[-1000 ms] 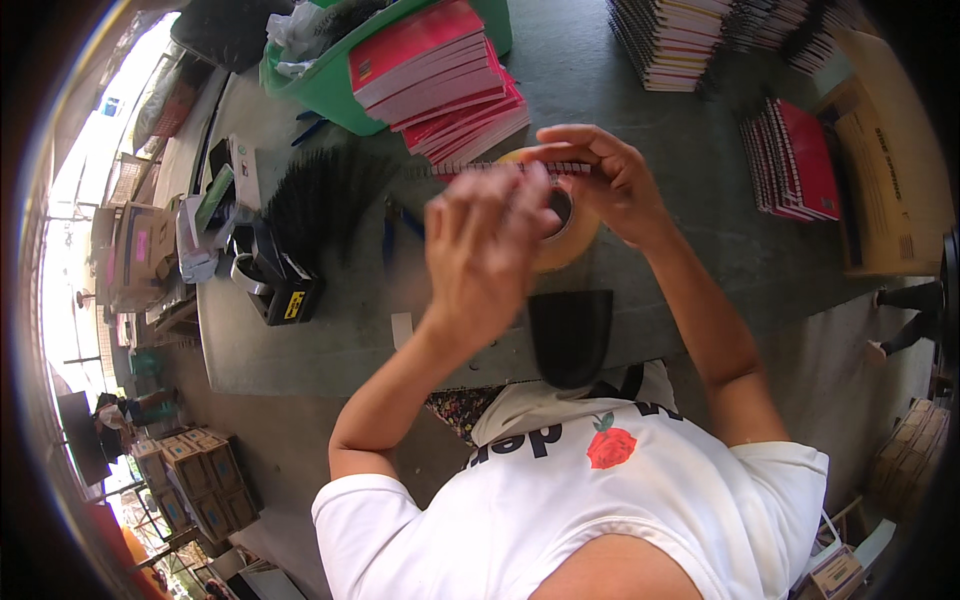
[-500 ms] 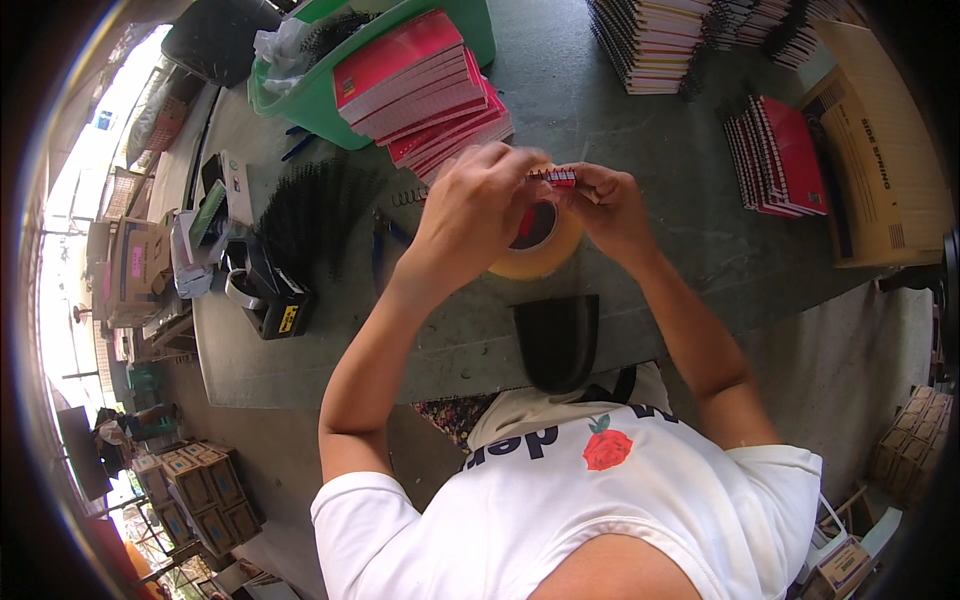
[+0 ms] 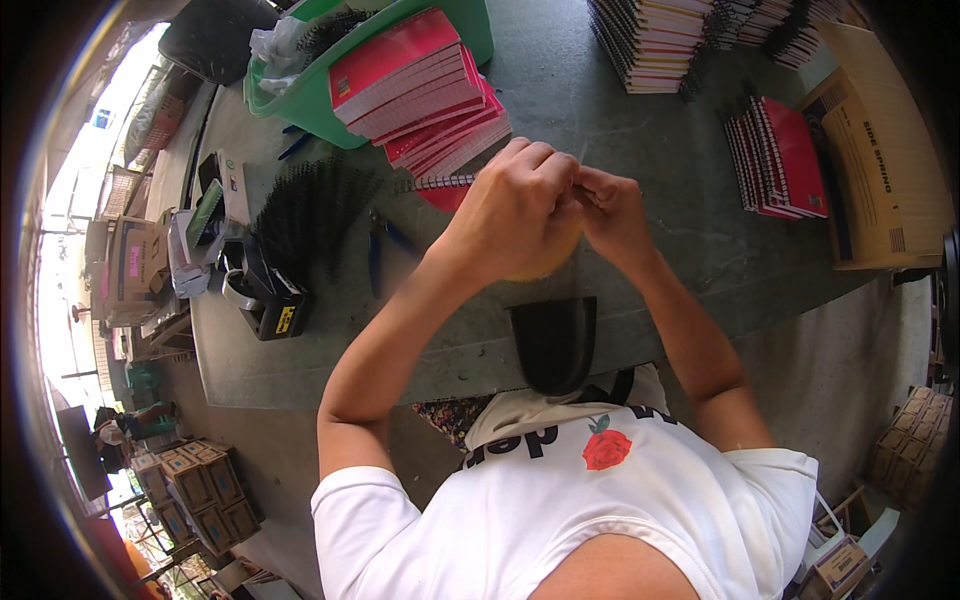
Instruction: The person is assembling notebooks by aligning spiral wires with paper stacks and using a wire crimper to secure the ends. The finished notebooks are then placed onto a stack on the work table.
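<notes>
A small red notebook (image 3: 440, 198) with a black spiral coil (image 3: 445, 182) along its edge shows to the left of my left hand (image 3: 522, 212). That hand is closed over the notebook and covers most of it. My right hand (image 3: 614, 214) is pinched shut close against the left fingers; what lies between its fingertips is hidden. Beneath both hands is a roll of yellowish tape (image 3: 548, 264), largely covered. Just beyond them leans a fanned stack of red-covered notebooks (image 3: 405, 75). Blue-handled pliers (image 3: 376, 255) lie left of my left wrist.
Loose black coils (image 3: 310, 210) and a black tape dispenser (image 3: 262, 290) are at the left. A green bin (image 3: 350, 120) stands behind the stack. Bound red notebooks (image 3: 780, 155) and a cardboard box (image 3: 865, 170) stand at right. A black curved holder (image 3: 553, 345) sits at the near edge.
The coiled edge of the notebook has shifted left and now shows beyond my left hand. My left hand has moved right, closer to the right fingers, and the tape roll is more covered.
</notes>
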### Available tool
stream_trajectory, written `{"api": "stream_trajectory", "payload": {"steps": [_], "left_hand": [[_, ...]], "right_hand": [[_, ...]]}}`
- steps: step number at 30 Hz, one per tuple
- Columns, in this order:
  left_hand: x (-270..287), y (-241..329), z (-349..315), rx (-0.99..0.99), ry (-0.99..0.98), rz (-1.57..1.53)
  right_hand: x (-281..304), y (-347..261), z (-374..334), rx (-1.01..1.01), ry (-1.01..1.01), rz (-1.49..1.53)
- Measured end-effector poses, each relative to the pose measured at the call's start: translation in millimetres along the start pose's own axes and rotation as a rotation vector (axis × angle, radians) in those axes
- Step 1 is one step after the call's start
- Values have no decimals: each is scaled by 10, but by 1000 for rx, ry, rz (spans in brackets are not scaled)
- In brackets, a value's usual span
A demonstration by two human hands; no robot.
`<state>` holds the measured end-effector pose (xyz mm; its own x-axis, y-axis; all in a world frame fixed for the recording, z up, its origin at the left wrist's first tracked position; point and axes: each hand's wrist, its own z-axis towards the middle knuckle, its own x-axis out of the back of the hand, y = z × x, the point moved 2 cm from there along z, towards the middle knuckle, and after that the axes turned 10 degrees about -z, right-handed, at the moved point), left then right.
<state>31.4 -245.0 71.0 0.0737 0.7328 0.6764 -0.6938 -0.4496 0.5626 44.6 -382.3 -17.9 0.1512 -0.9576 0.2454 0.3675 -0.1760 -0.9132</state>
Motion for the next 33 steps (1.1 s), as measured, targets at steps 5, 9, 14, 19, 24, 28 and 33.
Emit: {"api": "stream_trajectory", "payload": {"steps": [5, 9, 14, 19, 24, 28, 33], "left_hand": [[35, -25, -21, -29, -46, -34], [41, 50, -18, 19, -53, -8], [19, 88, -54, 56, 25, 96], [269, -94, -98, 241, -76, 272], [93, 231, 10, 341, -54, 215], [-143, 422, 294, 149, 1, -253], [-223, 586, 335, -159, -66, -264]], "right_hand": [[5, -73, -10, 35, 28, -56], [52, -216, -48, 86, 58, -202], [-36, -249, -65, 165, 95, -235], [264, -161, -61, 121, 41, -317], [325, -747, -123, 441, 234, -1118], [625, -640, -68, -25, 247, -162], [1391, -713, 30, -229, 322, 93]]}}
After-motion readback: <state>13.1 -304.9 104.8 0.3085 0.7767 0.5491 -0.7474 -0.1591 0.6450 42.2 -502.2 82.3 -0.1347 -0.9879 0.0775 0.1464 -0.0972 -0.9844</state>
